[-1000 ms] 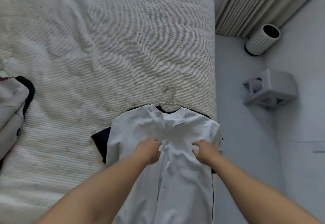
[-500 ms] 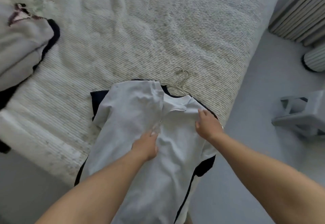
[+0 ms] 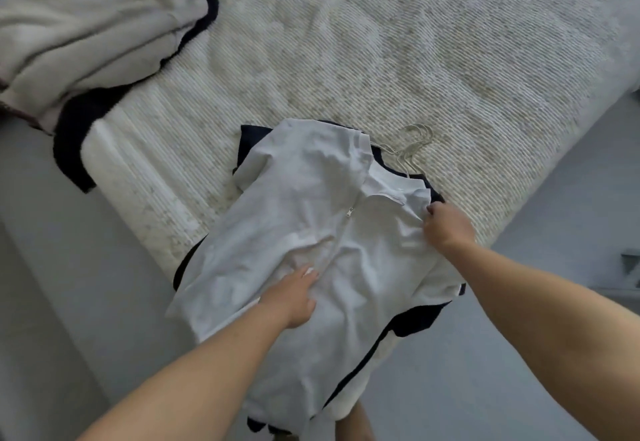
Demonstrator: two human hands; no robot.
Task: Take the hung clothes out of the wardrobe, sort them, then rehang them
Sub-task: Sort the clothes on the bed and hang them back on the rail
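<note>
Nearby, a clothes heap (image 3: 93,35) crowds the bed (image 3: 381,59); left hand (image 3: 294,298) flat, right hand (image 3: 448,224) pinching the white garment (image 3: 311,218).

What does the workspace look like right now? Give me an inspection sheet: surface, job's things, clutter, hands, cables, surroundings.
Surface: white ribbed bedspread over the bed, rumpled.
Job's things: white zip-front garment lies at the bed's corner, hanging over the edge, on top of a dark navy garment; thin wire hangers stick out at the collar.
Clutter: heap of pale grey and dark clothes at the bed's far left.
Hands: left hand rests flat on the white garment; right hand pinches its shoulder near the collar.
Cables: nothing seen.
Surroundings: pale grey floor; grey object at the right edge, unclear.
</note>
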